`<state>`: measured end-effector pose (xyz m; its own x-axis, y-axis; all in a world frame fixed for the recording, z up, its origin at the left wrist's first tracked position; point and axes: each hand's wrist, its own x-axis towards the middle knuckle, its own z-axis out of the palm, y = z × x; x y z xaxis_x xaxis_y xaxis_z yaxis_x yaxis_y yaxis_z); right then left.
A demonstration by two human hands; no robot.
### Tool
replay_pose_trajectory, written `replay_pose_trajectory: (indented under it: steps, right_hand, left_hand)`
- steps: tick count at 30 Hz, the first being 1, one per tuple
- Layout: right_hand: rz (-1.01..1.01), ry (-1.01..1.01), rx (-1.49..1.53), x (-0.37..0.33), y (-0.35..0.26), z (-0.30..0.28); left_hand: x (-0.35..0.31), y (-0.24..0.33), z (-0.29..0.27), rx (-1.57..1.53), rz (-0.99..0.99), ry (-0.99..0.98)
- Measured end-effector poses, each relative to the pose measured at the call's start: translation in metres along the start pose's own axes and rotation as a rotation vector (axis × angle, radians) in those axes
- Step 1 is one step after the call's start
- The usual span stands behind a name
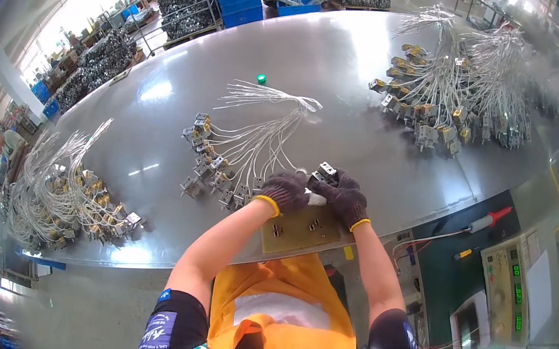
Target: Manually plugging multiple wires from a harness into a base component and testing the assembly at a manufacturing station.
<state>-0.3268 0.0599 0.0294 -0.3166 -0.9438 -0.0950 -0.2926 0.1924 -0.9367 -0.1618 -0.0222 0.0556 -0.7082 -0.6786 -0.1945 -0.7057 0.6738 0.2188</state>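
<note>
Item: one small metal coil part [327, 173] with white leads, at the near edge of the steel worktop [323, 73], just above the brass fixture plate [300, 230]. My right hand [347, 197], in a dark glove, has its grip closed on the part; my left hand [286, 190], gloved alike, is curled shut on the white leads [315, 199] right beside it, the two hands nearly touching. Adjacent stock: a fanned bundle [223, 166] of like parts, wires gathered toward a tie at the far end, just left of my left hand. Further stock: a large heap [450, 99] far right, another heap [67, 193] at the left edge. Also present: a green cap [261, 79] mid-worktop, a red-tipped probe [489, 220] and a tester [512, 289] to my right. Handling note, as I judge it: keep the part steady over the plate, hold the leads close to the body so they do not snag the bundle, and seat it squarely without bending the terminals
</note>
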Motion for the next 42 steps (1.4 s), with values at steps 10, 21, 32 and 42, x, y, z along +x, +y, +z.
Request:
replay_pose_trajectory:
  steps: [10,21,32,42]
  right_hand:
    - [0.042,-0.205,-0.006,-0.025,-0.001,0.013]
    - [-0.016,-0.475,0.187,-0.045,-0.026,0.019]
    - [-0.056,-0.222,-0.361,-0.058,-0.029,0.042]
    - [0.021,-0.118,-0.118,-0.04,-0.001,0.052]
  left_hand:
    - [-0.042,-0.05,-0.004,0.08,0.325,-0.112]
    - [-0.035,-0.045,0.023,0.016,-0.019,0.055]
    - [-0.042,-0.028,0.038,0.155,-0.052,0.36]
    - [-0.064,-0.03,0.026,-0.265,0.19,0.591]
